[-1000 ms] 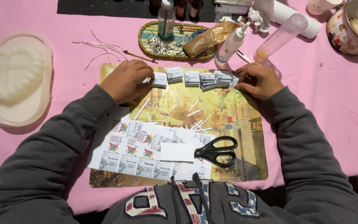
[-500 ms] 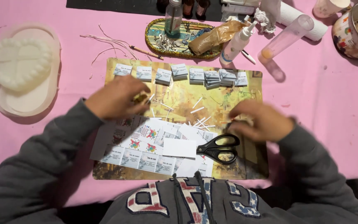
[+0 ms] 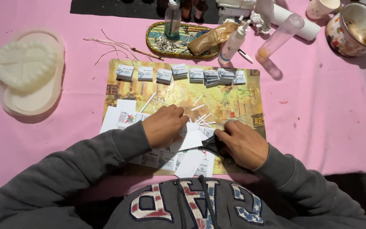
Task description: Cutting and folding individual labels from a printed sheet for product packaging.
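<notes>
My left hand [image 3: 164, 125] lies with bent fingers on a white paper piece [image 3: 192, 138], at the near side of a yellow picture mat [image 3: 234, 99]. My right hand [image 3: 243, 144] closes over black scissors [image 3: 210, 146], whose blades are mostly hidden under it. Below both hands lies a printed sheet of small labels [image 3: 157, 159], partly covered by my sleeves. A row of small cut card stacks [image 3: 178, 73] runs along the mat's far edge. Thin white paper slivers [image 3: 198, 106] are scattered across the middle of the mat.
A white moulded cake shape on a pale tray [image 3: 26, 63] sits at the left. At the back stand an oval tray [image 3: 155, 42] with a bottle, a spray bottle [image 3: 234, 42], a clear tube [image 3: 278, 38], a paper roll [image 3: 295, 23] and a mug [image 3: 356, 29]. Loose strings [image 3: 106, 42] lie nearby.
Both hands came back from the far row of cards to the near edge. The left hand settled on the papers, and the right hand closed over the scissors.
</notes>
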